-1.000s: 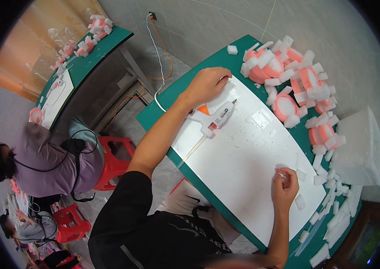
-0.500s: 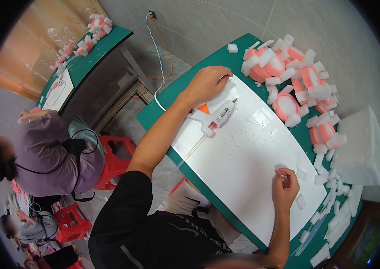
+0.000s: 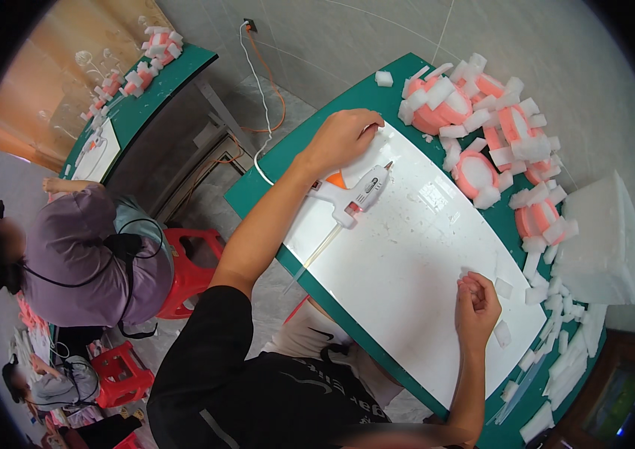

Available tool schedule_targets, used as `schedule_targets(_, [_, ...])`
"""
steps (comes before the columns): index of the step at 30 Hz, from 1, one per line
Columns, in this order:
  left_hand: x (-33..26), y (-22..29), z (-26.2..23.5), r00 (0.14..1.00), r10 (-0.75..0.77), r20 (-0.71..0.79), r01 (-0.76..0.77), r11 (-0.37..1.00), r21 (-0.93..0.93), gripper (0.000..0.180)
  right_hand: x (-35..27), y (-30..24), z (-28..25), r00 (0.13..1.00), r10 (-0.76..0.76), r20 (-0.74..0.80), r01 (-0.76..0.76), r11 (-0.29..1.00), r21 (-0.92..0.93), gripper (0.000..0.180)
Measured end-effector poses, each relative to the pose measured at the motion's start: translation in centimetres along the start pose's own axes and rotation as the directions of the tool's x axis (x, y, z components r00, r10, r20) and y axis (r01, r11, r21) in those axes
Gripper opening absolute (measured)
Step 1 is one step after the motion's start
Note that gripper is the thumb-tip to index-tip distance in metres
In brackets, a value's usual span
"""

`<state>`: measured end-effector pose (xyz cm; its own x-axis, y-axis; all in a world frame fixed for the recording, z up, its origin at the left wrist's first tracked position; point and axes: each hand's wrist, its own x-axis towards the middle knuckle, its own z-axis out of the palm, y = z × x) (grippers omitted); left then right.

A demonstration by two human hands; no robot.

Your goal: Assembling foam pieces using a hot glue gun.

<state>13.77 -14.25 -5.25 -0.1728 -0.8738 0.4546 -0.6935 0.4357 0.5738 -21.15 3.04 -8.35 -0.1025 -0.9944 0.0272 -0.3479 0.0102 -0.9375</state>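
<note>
My left hand (image 3: 344, 140) lies at the far left corner of a white board (image 3: 400, 262), fingers curled together; anything inside is hidden. Beside that wrist a white glue gun (image 3: 359, 193) with an orange trigger lies on the board. A translucent glue stick (image 3: 316, 254) juts from its back, past the board's near edge. On the right part of the board rests my right hand (image 3: 478, 307), fingers curled inward. Whatever it may hold is too small to make out. Two small white foam pieces (image 3: 502, 334) lie just right of it.
Pink-and-white foam shapes (image 3: 476, 176) crowd the green table's (image 3: 389, 93) far right side. A large white foam block (image 3: 600, 239) and loose foam strips (image 3: 568, 367) lie along the right edge. A white cord (image 3: 261, 97) runs to a wall socket. Two people sit at left on red stools (image 3: 190, 262).
The view has shifted very slightly. My right hand's fingers have moved a little, while my left hand and the glue gun keep their places on the board.
</note>
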Motion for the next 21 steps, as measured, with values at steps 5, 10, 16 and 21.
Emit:
schedule_targets(5, [0.1, 0.1, 0.0, 1.000, 0.004, 0.010, -0.004, 1.000, 0.002, 0.019, 0.1, 0.5, -0.2, 1.000, -0.016, 0.017, 0.015, 0.998, 0.062, 0.019])
schedule_targets(10, [0.0, 0.0, 0.0, 1.000, 0.008, 0.002, -0.008, 1.000, -0.007, 0.020, 0.1, 0.3, -0.2, 1.000, -0.002, 0.023, 0.001, 0.999, 0.044, 0.016])
schedule_targets(16, [0.1, -0.2, 0.0, 1.000, 0.003, 0.019, -0.003, 1.000, 0.002, 0.020, -0.1, -0.2, -0.1, 0.999, 0.032, 0.003, -0.032, 0.997, 0.065, 0.010])
schedule_targets(21, [0.1, -0.2, 0.1, 1.000, 0.002, 0.024, -0.003, 1.000, 0.010, 0.020, -0.1, 0.0, 0.0, 0.999, 0.034, -0.042, -0.030, 0.994, 0.105, 0.010])
